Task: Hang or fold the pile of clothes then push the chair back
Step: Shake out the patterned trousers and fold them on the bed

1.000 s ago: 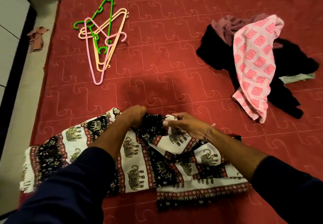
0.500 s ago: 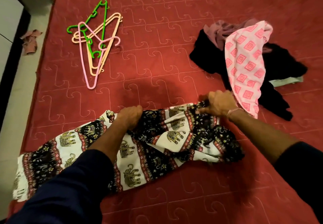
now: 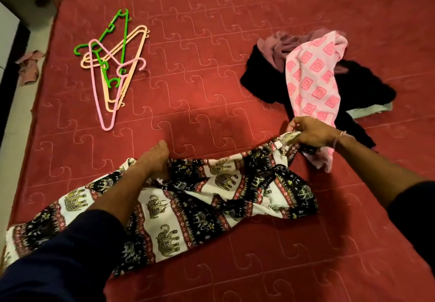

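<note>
Black-and-white elephant-print trousers (image 3: 200, 209) lie stretched across the near part of the red quilted bed (image 3: 211, 54). My left hand (image 3: 156, 160) grips the cloth at its upper edge near the middle. My right hand (image 3: 310, 131) pinches the far end of the same edge and holds it pulled out to the right, lifted a little. Just behind my right hand sits the pile of clothes (image 3: 313, 78): a pink diamond-print piece on top of black and mauve garments.
Several plastic hangers (image 3: 113, 66), green, peach and pink, lie in a heap at the bed's far left. Beyond the left edge of the bed a small pink rag (image 3: 29, 66) lies on the pale floor. No chair is in view.
My right hand has drawn the trousers' edge out to the right, away from my left hand, spreading the cloth. My left hand has kept its grip in about the same place.
</note>
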`<state>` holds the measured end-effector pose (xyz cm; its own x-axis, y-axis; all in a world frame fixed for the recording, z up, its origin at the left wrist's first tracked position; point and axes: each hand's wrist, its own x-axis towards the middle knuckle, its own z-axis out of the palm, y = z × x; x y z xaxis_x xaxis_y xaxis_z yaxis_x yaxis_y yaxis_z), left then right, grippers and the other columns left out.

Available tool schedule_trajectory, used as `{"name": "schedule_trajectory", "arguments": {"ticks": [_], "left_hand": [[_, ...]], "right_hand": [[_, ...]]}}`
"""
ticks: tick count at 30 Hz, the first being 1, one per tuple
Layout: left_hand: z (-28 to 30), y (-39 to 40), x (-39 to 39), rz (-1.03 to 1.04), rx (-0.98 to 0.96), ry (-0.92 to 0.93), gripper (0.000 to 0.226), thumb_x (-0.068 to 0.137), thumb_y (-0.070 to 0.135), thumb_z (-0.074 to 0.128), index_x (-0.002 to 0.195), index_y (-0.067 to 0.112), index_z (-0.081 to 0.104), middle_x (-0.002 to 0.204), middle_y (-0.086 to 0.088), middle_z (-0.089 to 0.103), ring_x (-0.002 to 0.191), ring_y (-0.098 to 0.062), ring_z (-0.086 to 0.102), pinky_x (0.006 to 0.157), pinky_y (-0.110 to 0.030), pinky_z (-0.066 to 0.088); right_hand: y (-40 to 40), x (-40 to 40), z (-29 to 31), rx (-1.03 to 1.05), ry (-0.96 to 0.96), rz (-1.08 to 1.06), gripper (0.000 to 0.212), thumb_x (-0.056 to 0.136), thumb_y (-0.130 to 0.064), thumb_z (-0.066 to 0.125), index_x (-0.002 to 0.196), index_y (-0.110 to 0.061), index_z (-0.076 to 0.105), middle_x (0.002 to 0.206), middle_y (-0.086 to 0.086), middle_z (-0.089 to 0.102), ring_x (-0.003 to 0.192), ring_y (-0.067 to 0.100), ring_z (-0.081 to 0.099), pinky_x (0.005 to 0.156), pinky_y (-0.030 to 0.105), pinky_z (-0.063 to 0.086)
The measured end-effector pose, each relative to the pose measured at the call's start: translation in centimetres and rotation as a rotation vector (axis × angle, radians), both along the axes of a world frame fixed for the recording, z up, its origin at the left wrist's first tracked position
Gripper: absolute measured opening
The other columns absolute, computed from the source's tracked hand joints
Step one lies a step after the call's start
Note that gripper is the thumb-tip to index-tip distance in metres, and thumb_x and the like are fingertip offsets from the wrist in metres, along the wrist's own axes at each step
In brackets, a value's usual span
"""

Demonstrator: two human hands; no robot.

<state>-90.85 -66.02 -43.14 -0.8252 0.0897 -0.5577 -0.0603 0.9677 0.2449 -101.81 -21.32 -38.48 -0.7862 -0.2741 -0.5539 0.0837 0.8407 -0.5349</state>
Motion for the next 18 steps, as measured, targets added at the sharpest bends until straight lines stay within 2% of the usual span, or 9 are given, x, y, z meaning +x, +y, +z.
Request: {"name": "schedule_trajectory", "arguments": {"ticks": [2,4,6,8,10,12,14,16,18], "left_hand": [[0.4,-0.1,-0.5,0.122,0.115,-0.075,0.061,0.074,0.006,0.084,0.115,0.011,0.039,0.102,-0.002,0.058,0.095,-0.018,0.056,0.08,-0.028,0.05],[0.7,-0.3,-1.0,0.131,0.143,-0.114,0.046,0.076,0.016,0.084,0.109,0.011,0.052,0.1,0.001,0.059,0.095,-0.019,0.058,0.078,-0.026,0.047],[0.7,-0.5,-1.3,0.176,0.166,-0.095,0.028,0.084,0.026,0.077,0.1,0.012,0.06,0.097,-0.004,0.065,0.085,-0.019,0.062,0.071,-0.026,0.048],[0.5,-0.7,-1.5,0.289,0.185,-0.052,0.02,0.094,0.03,0.066,0.097,0.01,0.061,0.084,-0.007,0.064,0.065,-0.016,0.059,0.056,-0.025,0.046],[0.4,-0.6,-1.5,0.352,0.114,-0.002,0.021,0.1,0.029,0.056,0.105,0.009,0.061,0.08,-0.007,0.064,0.059,-0.016,0.059,0.05,-0.027,0.048],[0.2,-0.1,-1.3,0.342,-0.027,0.111,0.022,0.102,0.028,0.052,0.116,0.012,0.059,0.086,-0.006,0.068,0.068,-0.018,0.066,0.06,-0.033,0.057],[0.2,1.1,-1.1,0.324,-0.185,0.263,0.029,0.099,0.025,0.056,0.125,0.011,0.054,0.107,-0.009,0.067,0.097,-0.024,0.064,0.089,-0.042,0.054],[0.1,2.9,-1.1,0.282,-0.297,0.376,0.04,0.095,0.018,0.06,0.131,0.005,0.047,0.124,-0.014,0.059,0.116,-0.029,0.053,0.104,-0.045,0.042],[0.1,5.3,-1.5,0.213,-0.337,0.427,0.042,0.093,0.011,0.06,0.132,0.004,0.044,0.126,-0.013,0.056,0.117,-0.026,0.049,0.104,-0.042,0.041]], "right_hand": [[0.4,-1.1,-0.2,0.047,-0.057,0.028,0.028,0.075,-0.02,0.087,0.096,-0.014,0.07,0.094,0.002,0.073,0.091,0.024,0.066,0.083,0.034,0.052],[-0.1,-1.8,-1.1,0.133,0.061,-0.004,0.025,0.074,-0.023,0.088,0.094,-0.016,0.074,0.093,0.001,0.074,0.087,0.021,0.066,0.071,0.028,0.048],[-1.2,-1.7,-1.7,0.207,0.219,-0.067,0.026,0.076,-0.023,0.086,0.099,-0.016,0.074,0.095,0.003,0.074,0.085,0.021,0.066,0.064,0.024,0.047],[-2.4,-1.3,-2.8,0.358,0.275,-0.061,0.034,0.08,-0.038,0.082,0.104,-0.016,0.073,0.094,0.006,0.072,0.084,0.026,0.067,0.068,0.031,0.056],[-2.8,-0.7,-3.6,0.48,0.254,0.001,0.062,0.074,-0.07,0.071,0.094,-0.011,0.068,0.087,0.009,0.067,0.082,0.03,0.066,0.071,0.038,0.058],[-2.2,0.0,-4.0,0.542,0.267,0.146,0.083,0.065,-0.089,0.053,0.097,-0.014,0.067,0.102,0.013,0.062,0.103,0.034,0.06,0.087,0.044,0.055],[-0.6,0.5,-4.0,0.579,0.329,0.309,0.094,0.071,-0.095,0.038,0.112,-0.017,0.07,0.125,0.011,0.056,0.121,0.031,0.048,0.099,0.047,0.043],[1.6,0.7,-3.7,0.547,0.342,0.432,0.108,0.064,-0.101,0.017,0.117,-0.024,0.071,0.123,0.004,0.057,0.116,0.024,0.046,0.098,0.042,0.041],[4.1,0.2,-3.4,0.561,0.351,0.546,0.117,0.056,-0.105,0.006,0.117,-0.027,0.069,0.118,0.001,0.061,0.11,0.023,0.051,0.096,0.04,0.042]]}}
